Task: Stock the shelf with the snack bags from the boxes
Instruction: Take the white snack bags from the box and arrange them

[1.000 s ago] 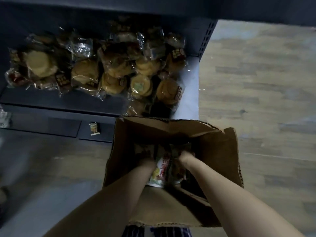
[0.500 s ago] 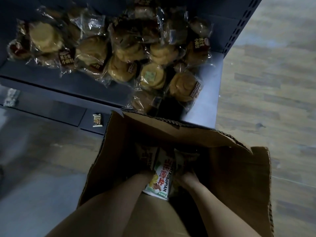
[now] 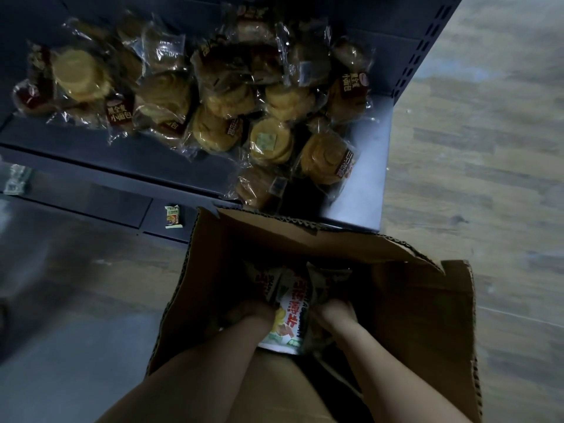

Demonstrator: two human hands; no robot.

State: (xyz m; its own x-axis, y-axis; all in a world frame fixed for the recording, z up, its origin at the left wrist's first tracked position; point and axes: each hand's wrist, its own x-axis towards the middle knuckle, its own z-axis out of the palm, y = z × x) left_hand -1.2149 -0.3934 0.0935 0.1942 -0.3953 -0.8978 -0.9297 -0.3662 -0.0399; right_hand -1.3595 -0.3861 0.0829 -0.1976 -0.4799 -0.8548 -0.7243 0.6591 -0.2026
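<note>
Both my arms reach down into an open cardboard box (image 3: 396,300) on the floor. A white snack bag (image 3: 290,319) with red lettering lies in the box between my hands, among darker snack bags (image 3: 326,279). My left hand (image 3: 253,312) presses against the white bag's left side, and my right hand (image 3: 335,312) closes on the bags at its right. My fingers are buried among the bags. Beyond the box, the dark low shelf (image 3: 363,190) holds a pile of clear-wrapped bread packs (image 3: 213,99).
A small snack packet (image 3: 173,217) lies on the shelf's base ledge left of the box. Another pale wrapper (image 3: 15,180) sits at the far left. Wood-look flooring (image 3: 476,141) extends right of the shelf's perforated upright (image 3: 427,47).
The view has dropped closer to the box and shelf. My hands stay deep in the box around the white bag, pressing closer to it from both sides.
</note>
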